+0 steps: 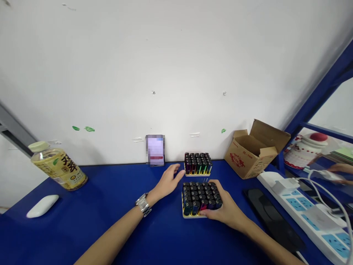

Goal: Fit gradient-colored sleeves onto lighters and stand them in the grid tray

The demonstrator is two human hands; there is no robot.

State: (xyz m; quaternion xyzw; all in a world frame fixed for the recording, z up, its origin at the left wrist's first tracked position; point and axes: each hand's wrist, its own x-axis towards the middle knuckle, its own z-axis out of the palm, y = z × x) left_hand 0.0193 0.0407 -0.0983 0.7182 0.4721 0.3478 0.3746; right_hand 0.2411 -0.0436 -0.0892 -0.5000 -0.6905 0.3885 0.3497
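Observation:
My right hand grips the right side of a near tray, thumb at its front and fingers behind. The tray holds rows of small black-topped cylinders that look like lighters, with shiny dark bodies. Behind it stands a second tray of similar lighters, in purple, green and blue tones. My left hand, with a metal watch on its wrist, hovers or rests beside the far tray's left end. Its thumb and fingers are apart, and nothing is in them.
A propped-up phone leans on the wall. At right are an open carton, a dark phone lying flat and a white power strip with cables. At left stand a drink bottle and a white mouse. Another hand shows far right.

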